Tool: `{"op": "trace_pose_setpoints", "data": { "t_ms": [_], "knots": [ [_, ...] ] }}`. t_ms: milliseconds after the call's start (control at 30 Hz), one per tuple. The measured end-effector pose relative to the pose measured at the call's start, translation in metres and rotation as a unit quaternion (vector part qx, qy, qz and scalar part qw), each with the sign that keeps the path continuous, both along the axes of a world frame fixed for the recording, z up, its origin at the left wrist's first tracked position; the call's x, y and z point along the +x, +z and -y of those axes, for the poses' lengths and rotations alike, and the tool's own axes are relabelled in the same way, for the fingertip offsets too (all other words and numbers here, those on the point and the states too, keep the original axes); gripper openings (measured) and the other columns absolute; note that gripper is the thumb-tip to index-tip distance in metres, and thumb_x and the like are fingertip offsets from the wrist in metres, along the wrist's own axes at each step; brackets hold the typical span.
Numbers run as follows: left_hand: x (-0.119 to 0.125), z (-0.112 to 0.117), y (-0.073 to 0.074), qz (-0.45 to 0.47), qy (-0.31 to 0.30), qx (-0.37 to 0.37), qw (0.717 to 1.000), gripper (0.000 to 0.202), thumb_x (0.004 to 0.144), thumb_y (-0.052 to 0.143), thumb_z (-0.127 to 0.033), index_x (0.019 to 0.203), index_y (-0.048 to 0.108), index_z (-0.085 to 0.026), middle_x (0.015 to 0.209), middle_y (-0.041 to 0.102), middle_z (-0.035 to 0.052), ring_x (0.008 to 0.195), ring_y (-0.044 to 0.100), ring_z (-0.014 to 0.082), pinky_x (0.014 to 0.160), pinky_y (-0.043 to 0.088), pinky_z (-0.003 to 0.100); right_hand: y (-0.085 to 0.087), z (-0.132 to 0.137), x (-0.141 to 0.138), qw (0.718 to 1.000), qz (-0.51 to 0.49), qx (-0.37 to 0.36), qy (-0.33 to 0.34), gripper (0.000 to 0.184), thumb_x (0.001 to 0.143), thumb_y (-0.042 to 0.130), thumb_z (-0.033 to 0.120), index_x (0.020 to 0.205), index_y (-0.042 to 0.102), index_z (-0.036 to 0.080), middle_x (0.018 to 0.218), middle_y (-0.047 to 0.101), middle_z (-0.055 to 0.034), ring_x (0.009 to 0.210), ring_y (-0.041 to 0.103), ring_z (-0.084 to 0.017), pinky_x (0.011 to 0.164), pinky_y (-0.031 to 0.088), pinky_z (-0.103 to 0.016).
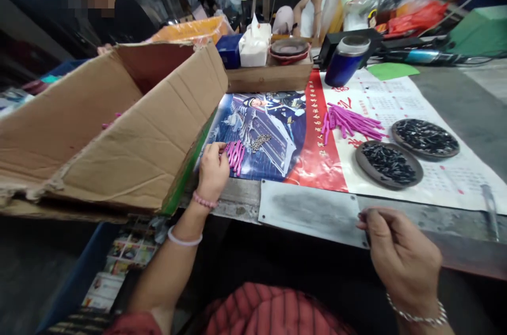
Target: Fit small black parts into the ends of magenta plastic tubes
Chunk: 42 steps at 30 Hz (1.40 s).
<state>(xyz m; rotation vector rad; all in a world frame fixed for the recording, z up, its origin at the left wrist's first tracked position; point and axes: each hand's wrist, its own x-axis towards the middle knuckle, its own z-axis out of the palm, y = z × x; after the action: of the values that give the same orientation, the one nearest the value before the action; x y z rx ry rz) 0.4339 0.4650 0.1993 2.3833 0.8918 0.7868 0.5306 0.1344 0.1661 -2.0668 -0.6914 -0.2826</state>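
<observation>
My left hand (pixel 213 167) rests on the table's front edge, fingers curled round a small bunch of pink sticks (pixel 236 155) lying on a printed poster (pixel 273 129). Just beyond that bunch sits a little heap of tiny metal beads (pixel 259 141). My right hand (pixel 400 250) hovers at the near table edge, fingers pinched together; what it pinches is too small to name. A larger pile of pink sticks (pixel 350 122) lies farther right. Two dark round trays (pixel 388 164) (pixel 425 138) hold several small black pieces.
A big open cardboard box (pixel 119 123) fills the left side. At the back stand a wooden tray (pixel 269 78) with a tissue box (pixel 254 44), and a blue jar (pixel 348 60). Other people sit beyond. A grey metal sheet (pixel 312 211) lines the near edge.
</observation>
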Motion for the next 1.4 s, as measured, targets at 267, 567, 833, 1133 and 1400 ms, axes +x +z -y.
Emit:
{"op": "trace_pose_setpoints", "data": {
  "t_ms": [267, 567, 833, 1133, 1400],
  "knots": [
    [0.016, -0.013, -0.011, -0.037, 0.024, 0.019, 0.999, 0.028, 0.084, 0.049, -0.006, 0.104, 0.067, -0.015, 0.101, 0.068, 0.0131, 0.100, 0.066, 0.0278, 0.096, 0.052, 0.044, -0.020, -0.009, 0.013, 0.998, 0.061, 0.021, 0.016, 0.017, 0.099, 0.055, 0.029, 0.087, 0.063, 0.021, 0.077, 0.070, -0.0045, 0.068, 0.068, -0.019, 0.067, 0.050, -0.030],
    [-0.009, 0.013, 0.033, -0.038, -0.005, -0.003, 0.999, 0.036, 0.090, 0.057, -0.032, 0.119, 0.065, -0.013, 0.107, 0.072, 0.0126, 0.090, 0.068, 0.0242, 0.085, 0.056, 0.039, -0.020, -0.009, 0.010, 0.994, 0.074, 0.059, 0.050, 0.007, 0.096, 0.057, 0.014, 0.093, 0.060, 0.020, 0.080, 0.065, -0.0035, 0.072, 0.064, -0.019, 0.075, 0.051, -0.033],
    [0.056, 0.046, 0.049, -0.072, -0.155, -0.076, 0.982, 0.026, 0.092, 0.056, -0.026, 0.111, 0.068, -0.014, 0.101, 0.076, 0.0097, 0.086, 0.070, 0.0209, 0.078, 0.056, 0.034, -0.017, -0.012, 0.012, 0.990, 0.087, 0.077, 0.074, 0.009, 0.094, 0.058, 0.009, 0.094, 0.058, 0.019, 0.080, 0.064, -0.0038, 0.075, 0.061, -0.019, 0.079, 0.049, -0.035],
    [0.208, 0.098, 0.014, -0.183, -0.233, -0.025, 0.955, 0.030, 0.090, 0.059, -0.012, 0.119, 0.065, -0.017, 0.110, 0.074, 0.0107, 0.101, 0.069, 0.0240, 0.090, 0.053, 0.036, -0.006, -0.020, 0.014, 0.989, 0.111, 0.080, 0.061, 0.013, 0.094, 0.056, 0.007, 0.091, 0.056, 0.020, 0.074, 0.063, -0.0019, 0.069, 0.061, -0.018, 0.074, 0.049, -0.034],
    [0.259, 0.106, 0.000, -0.271, -0.190, 0.019, 0.943, 0.036, 0.098, 0.063, -0.032, 0.129, 0.059, -0.016, 0.123, 0.066, 0.0109, 0.111, 0.065, 0.0271, 0.097, 0.052, 0.050, -0.008, -0.024, 0.014, 0.989, 0.114, 0.078, 0.057, 0.016, 0.094, 0.054, 0.004, 0.089, 0.054, 0.019, 0.072, 0.061, -0.0011, 0.067, 0.057, -0.016, 0.075, 0.048, -0.035]
  ]
}}
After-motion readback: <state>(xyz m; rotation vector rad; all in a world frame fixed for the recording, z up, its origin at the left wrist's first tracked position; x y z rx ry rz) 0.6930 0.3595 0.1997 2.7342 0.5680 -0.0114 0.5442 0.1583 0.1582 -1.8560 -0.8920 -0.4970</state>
